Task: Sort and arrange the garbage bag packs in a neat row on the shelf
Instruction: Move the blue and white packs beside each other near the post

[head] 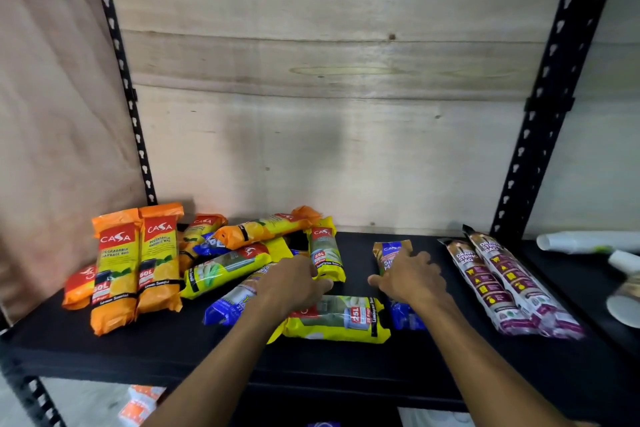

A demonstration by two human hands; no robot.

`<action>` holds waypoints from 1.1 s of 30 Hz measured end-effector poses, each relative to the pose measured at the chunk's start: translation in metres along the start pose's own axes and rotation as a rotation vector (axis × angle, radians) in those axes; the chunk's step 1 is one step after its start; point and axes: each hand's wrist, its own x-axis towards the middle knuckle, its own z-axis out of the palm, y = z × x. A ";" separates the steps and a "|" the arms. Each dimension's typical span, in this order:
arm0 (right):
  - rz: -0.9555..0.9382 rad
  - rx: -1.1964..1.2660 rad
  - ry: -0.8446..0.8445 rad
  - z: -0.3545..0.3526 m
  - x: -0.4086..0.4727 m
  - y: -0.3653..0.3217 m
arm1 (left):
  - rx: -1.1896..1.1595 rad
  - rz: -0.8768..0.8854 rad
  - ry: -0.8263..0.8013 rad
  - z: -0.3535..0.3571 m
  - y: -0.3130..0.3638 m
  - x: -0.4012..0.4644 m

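Observation:
Garbage bag packs lie on a black shelf (173, 350). Two orange packs (136, 267) stand side by side at the left, a third orange pack (78, 288) beside them. A loose heap of yellow, orange and blue packs (239, 253) fills the middle. My left hand (294, 282) rests palm down over the heap, fingers near an upright yellow 25L pack (327, 253). A second yellow 25L pack (341, 319) lies flat in front. My right hand (410, 279) lies on a blue and gold pack (393, 251). Two white-maroon drawstring packs (505, 284) lie together at the right.
Black slotted uprights (550, 87) frame the shelf, with a plywood back wall (329, 114). White paper cups (585, 241) lie at the far right end. More packaged goods (140, 406) show on the level below.

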 end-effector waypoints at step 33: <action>-0.345 0.263 -0.013 0.017 -0.006 -0.095 | 0.054 -0.093 0.150 -0.033 -0.090 -0.035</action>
